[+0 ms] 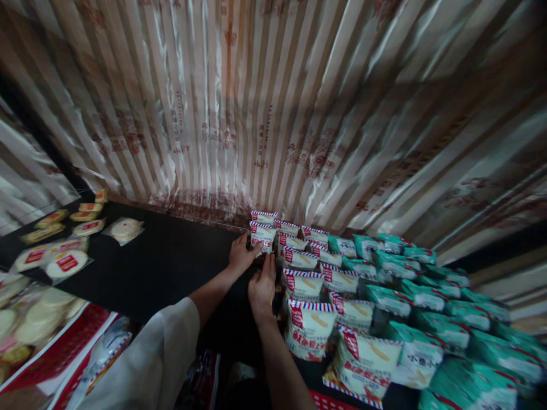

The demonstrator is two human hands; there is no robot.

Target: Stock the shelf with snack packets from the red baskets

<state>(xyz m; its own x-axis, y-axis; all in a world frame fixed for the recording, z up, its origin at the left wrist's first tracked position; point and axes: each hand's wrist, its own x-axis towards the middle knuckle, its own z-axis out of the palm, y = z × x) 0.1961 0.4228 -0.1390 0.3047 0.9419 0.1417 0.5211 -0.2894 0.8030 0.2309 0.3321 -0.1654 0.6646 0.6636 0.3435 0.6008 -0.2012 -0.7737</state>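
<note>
Far left, low: a red basket (60, 353) with pale rims and perforated walls. Contents: round, pale flat items (45, 316) in clear wrapping, piled up to the rim, with some yellowish pieces among them. Just right of that wall lies a silvery bag (111, 341) with a striped edge; whether it shares the basket cannot be determined.

Beyond the basket, on a black table (171, 262), small yellow packets (52, 218) lie in a loose group toward the back corner. Nearer are clear packets (67, 263) with red labels, each visibly holding a round pale disc. One further clear packet (125, 229) lies apart, to their right.

Centre: the left hand (243, 254) grips the left side of a small white bag (262, 234), thumb across its front. This bag stands upright at the left end of the rows, near the back edge of the table. The right hand (262, 285) is just below, fingers extended together toward the bag's lower right; whether it grips anything cannot be told.

Right of the hands stand rows of white bags (311, 327) with striped top seals, sealed, contents not visible. Farther right, rows of sealed green bags (416, 350) extend toward the table's end. At the bottom edge, below the white bags, part of a red perforated container (329, 402) shows; its contents are out of view.
</note>
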